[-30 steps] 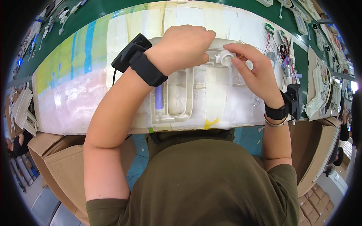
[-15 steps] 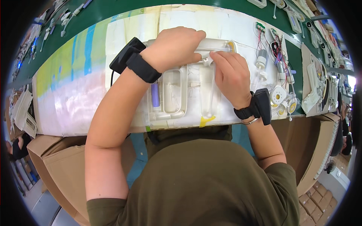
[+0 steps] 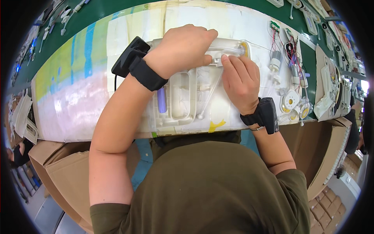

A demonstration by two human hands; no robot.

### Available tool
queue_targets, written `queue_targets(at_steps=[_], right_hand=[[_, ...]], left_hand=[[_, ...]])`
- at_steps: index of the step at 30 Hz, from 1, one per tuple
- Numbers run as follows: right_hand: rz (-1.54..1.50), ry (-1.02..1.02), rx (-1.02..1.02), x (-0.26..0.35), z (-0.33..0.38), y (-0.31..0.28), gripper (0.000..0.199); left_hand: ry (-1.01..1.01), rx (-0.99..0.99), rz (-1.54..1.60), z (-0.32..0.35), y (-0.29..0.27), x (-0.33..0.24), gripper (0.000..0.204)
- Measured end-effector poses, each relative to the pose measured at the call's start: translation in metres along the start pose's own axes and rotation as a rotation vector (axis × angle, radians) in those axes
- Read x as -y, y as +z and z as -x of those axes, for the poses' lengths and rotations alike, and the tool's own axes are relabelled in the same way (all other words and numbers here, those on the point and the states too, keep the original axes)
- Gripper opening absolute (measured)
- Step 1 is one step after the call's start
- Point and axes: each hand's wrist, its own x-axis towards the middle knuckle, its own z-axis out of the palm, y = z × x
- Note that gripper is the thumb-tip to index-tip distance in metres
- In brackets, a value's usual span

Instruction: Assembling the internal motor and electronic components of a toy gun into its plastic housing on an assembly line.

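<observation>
A white plastic housing with a looped handle frame lies in front of me on the work surface. My left hand is closed over its upper part, with the thumb by a small white fitting. My right hand pinches at the right side of that fitting, its fingertips partly hiding it. From there a thin white tube slants down to a small round end. Along the housing's upper arm runs a clear tube. A purple cylinder sits in the left side of the frame.
To the right lie circuit boards with wires, a small motor and white round parts. A brown tray with white shells stands farther right. Open cardboard boxes flank me below the table edge.
The thin tube's lower end has swung left, toward the handle frame. Both hands stay at the fitting with little movement. The view has shifted slightly.
</observation>
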Motion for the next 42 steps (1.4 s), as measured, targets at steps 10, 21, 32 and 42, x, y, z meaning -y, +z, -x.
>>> queue_targets(at_steps=[10,21,32,42], right_hand=[[-0.138,0.048,0.422,0.004,-0.013,-0.036,0.043],[-0.451,0.074,0.525,-0.134,-0.105,-0.028,0.035],[-0.058,0.916,0.201,-0.353,-0.193,0.214,0.053],[-0.175,1.013,0.185,-0.311,-0.206,0.209,0.049]], left_hand=[[-0.014,-0.281,-0.218,0.070,-0.011,-0.005,0.085],[0.010,-0.044,-0.094,0.073,-0.018,0.009,0.081],[-0.086,-0.052,0.007,0.071,-0.044,0.072,0.084],[-0.106,-0.121,-0.092,0.075,-0.035,0.064,0.083]])
